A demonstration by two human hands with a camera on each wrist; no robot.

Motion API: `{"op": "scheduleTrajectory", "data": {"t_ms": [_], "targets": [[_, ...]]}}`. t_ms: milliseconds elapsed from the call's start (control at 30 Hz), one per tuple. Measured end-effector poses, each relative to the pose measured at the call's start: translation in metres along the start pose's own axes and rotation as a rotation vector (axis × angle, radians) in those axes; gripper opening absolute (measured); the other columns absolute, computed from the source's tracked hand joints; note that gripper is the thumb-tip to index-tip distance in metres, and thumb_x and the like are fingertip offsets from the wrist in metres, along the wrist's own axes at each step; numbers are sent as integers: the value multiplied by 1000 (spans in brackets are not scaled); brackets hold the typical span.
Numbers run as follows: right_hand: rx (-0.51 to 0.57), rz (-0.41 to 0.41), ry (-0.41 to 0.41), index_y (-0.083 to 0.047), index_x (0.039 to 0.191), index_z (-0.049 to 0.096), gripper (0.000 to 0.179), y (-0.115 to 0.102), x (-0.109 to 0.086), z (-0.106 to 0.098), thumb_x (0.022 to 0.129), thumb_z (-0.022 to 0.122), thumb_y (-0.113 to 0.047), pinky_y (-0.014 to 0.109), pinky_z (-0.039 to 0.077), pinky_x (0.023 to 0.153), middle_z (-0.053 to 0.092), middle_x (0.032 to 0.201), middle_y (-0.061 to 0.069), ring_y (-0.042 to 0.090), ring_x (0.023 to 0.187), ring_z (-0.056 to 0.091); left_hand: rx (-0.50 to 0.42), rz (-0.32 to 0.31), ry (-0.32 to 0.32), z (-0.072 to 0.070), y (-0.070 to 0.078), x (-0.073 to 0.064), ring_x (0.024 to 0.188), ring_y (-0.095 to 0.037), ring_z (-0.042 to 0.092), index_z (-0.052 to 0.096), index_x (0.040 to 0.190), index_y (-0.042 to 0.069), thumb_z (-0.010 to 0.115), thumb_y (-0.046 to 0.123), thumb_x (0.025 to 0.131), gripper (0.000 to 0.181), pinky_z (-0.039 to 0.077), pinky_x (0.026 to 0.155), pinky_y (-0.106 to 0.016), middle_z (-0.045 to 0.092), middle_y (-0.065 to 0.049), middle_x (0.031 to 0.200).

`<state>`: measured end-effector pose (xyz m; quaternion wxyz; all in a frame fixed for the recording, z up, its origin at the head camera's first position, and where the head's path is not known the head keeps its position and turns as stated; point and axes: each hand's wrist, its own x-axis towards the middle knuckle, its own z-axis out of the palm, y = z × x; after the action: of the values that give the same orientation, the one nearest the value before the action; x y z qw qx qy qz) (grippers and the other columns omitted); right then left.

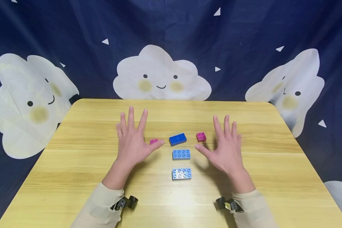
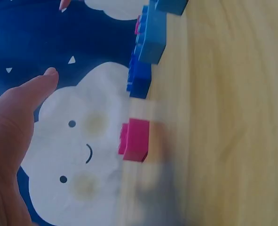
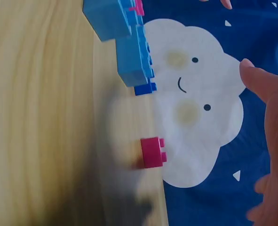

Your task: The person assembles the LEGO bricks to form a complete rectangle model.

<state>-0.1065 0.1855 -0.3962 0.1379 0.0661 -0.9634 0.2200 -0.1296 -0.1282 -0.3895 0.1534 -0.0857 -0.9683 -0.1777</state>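
Note:
Both hands hover over the table with fingers spread and hold nothing. The left hand (image 1: pixel 133 144) is nearest a pink building block (image 1: pixel 154 141), which its thumb partly hides in the head view. Close to the right thumb lies a second pink block (image 1: pixel 200 136), seen from the side in the right wrist view; the right hand (image 1: pixel 226 150) is beside it. Between the hands, a dark blue block (image 1: pixel 178 139) lies slightly turned. Nearer the body are a mid-blue block (image 1: pixel 181 154) and a light blue block (image 1: pixel 181 174), all studs up and apart from one another.
The wooden table (image 1: pixel 65 167) has rounded far corners. Behind it hangs a dark blue cloth (image 1: pixel 165 25) with smiling white clouds and small triangles. A small black device (image 1: pixel 123 202) is strapped at the left wrist, another (image 1: pixel 231 204) at the right.

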Motion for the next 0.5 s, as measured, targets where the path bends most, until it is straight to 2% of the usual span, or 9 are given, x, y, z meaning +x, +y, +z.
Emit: {"op": "scheduleTrajectory", "data": {"t_ms": [200,367,500], "targets": [[107,-45,-3,-29,161,18,106,-5,-6,5,79,71,-68,69,17,107,13,164,15,41,148,10,-120,14,17,5,13,-6,145,-46,12,14,161,30,75,74,68,120,29,102,-70,-14,-6,165],[171,-79,33,-27,160,22,106,-8,-9,7,76,76,-64,65,21,109,21,163,9,33,148,19,-224,49,51,10,19,-11,139,-44,28,19,161,26,81,64,70,117,40,97,-65,-2,-6,166],[222,-107,69,-24,159,27,105,-12,-11,8,75,80,-58,62,25,109,29,160,5,33,144,28,-307,37,41,13,24,-13,133,-38,39,18,161,27,82,58,73,113,45,95,-59,9,-7,164]]}}
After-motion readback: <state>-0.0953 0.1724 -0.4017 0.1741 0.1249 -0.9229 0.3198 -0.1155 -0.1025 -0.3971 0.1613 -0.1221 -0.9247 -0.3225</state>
